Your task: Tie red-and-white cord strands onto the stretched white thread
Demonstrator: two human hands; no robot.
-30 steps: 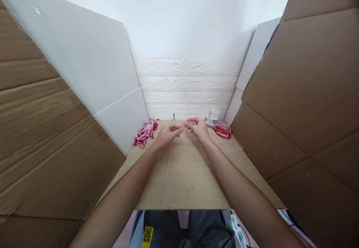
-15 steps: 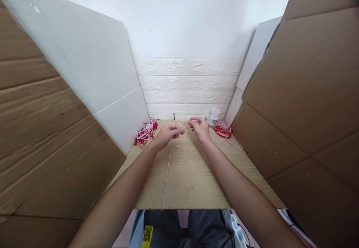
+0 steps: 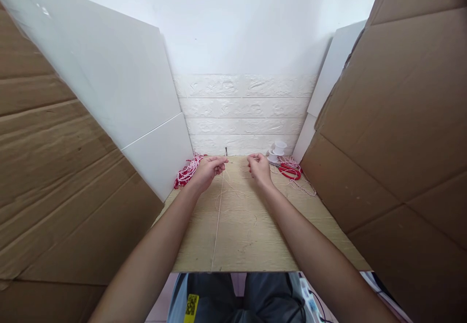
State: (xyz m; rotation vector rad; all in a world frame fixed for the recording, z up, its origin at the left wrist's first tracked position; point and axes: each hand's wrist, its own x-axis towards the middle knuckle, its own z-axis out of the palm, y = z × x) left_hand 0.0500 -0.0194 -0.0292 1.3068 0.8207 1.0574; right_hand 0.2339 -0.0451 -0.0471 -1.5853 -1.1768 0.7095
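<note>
My left hand (image 3: pixel 210 171) is closed in a pinch near the back of the table, and a thin pale thread (image 3: pixel 229 185) trails down from its fingertips. To the right, my right hand (image 3: pixel 259 168) is also pinched, with a faint strand at its fingers that is too fine to follow fully. Between and below the hands, a taut white cord (image 3: pixel 218 221) runs from a dark nail (image 3: pixel 226 151) at the back to the front table edge. Loose thread lies in loops on the wood beside this cord.
A heap of red and pink-white cord (image 3: pixel 188 171) lies at the back left. At the back right are white spools (image 3: pixel 279 148), red-handled scissors (image 3: pixel 291 172) and more pink cord. Cardboard panels (image 3: pixel 397 133) flank the wooden table (image 3: pixel 237 250), with a brick-pattern wall behind.
My left hand has moved left and slightly away from me, widening the gap between the hands. My right hand has stayed nearly in place. The short strand stretched between them no longer shows clearly.
</note>
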